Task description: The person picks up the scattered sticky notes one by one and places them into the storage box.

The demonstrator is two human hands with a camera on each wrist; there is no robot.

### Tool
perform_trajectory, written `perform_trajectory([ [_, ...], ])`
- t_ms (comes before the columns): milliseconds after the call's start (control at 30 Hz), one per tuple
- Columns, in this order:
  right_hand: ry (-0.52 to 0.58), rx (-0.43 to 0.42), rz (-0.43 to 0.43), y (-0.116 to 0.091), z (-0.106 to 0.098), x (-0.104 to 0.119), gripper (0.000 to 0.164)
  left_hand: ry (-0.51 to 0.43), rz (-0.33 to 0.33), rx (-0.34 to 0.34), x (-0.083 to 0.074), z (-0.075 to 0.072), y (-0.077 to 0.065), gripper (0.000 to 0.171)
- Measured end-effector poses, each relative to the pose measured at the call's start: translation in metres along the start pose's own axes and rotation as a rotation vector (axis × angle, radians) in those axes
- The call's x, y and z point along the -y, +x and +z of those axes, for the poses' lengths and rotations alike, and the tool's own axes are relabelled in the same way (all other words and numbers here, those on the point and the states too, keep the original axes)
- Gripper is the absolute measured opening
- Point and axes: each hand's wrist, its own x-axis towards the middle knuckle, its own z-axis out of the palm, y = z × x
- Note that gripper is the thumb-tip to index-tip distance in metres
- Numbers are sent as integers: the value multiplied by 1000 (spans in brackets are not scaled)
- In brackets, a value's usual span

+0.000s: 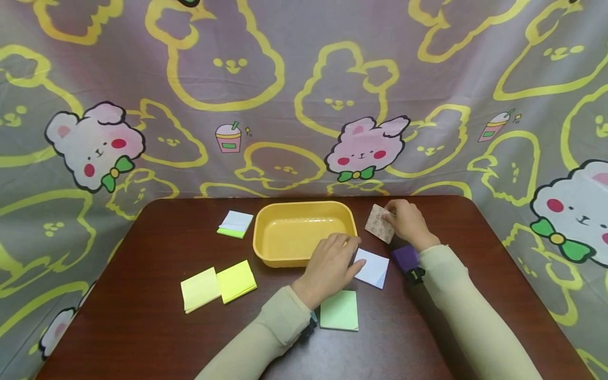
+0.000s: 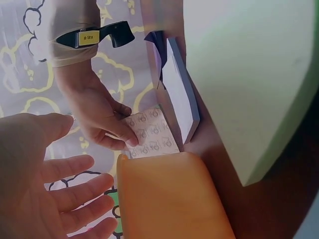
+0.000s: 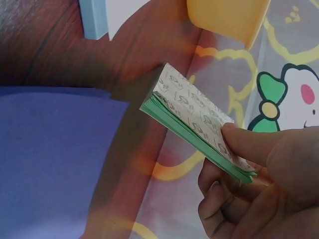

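Observation:
My right hand [image 1: 408, 221] pinches a small sticky note pad [image 3: 192, 112] between thumb and fingers, to the right of the yellow tray [image 1: 258, 232]. The pad has a beige patterned top sheet and green sheets beneath. It is tilted in the right wrist view. Over the tray's near right corner is my left hand [image 1: 330, 266], fingers relaxed and spread, holding nothing. A white-topped note pad [image 1: 372, 269] with a bluish edge lies beside the left thumb. A light green note pad [image 1: 339, 311] lies closer to me, by the left wrist.
Purple paper [image 1: 405, 257] lies beneath the right wrist. Two yellow note pads [image 1: 201, 289] lie side by side at the left. A white and lime note pad [image 1: 235, 224] sits left of the tray. Behind the brown table [image 1: 138, 316] hangs a printed curtain [image 1: 285, 58].

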Motion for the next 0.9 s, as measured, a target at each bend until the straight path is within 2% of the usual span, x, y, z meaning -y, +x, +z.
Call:
perform_trajectory([
  [300,7,-29,-3,-6,-9,7,15,-6,-8,5,-4,-3,4,46],
  [600,13,-52,-33,-10,-17,17,15,-13,-3,-26,-6,-5,9,44],
  [900,7,-58,-35,-15,-26,28,16,-8,-16,-5,-4,-8,14,44],
])
